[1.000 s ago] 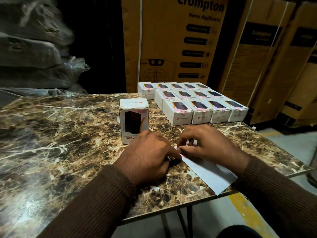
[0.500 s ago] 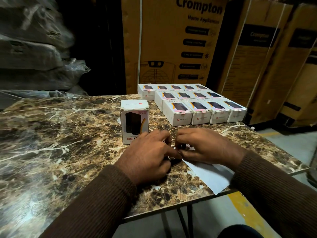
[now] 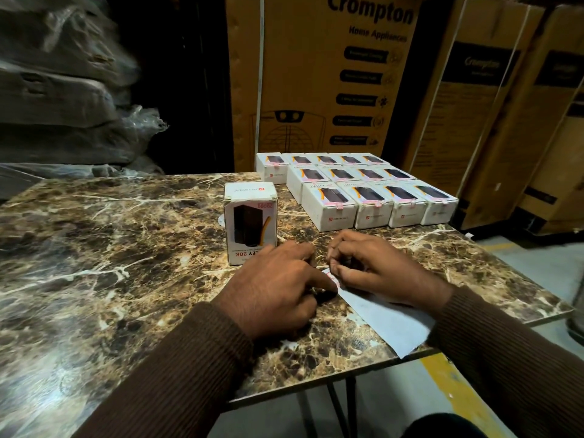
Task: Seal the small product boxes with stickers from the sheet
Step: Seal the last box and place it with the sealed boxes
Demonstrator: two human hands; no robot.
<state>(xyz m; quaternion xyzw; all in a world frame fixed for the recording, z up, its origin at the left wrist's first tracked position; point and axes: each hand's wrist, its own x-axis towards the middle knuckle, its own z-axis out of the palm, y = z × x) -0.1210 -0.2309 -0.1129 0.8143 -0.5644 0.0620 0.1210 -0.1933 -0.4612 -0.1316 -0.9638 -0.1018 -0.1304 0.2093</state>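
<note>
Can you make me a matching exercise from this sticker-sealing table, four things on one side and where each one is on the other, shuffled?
Things:
1. upright box
2. sticker sheet
3. rows of flat boxes
4. large Crompton carton

Places:
A. on the floor behind the table
B. lying at the table's near right edge, partly under the right hand
C. grouped at the table's far right
D. standing alone just beyond the left hand

Pairs: 1-D, 2-B, 3-C, 4-A

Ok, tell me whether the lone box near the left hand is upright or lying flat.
Upright. The lone box stands on end on the table, its print upside down.
</note>
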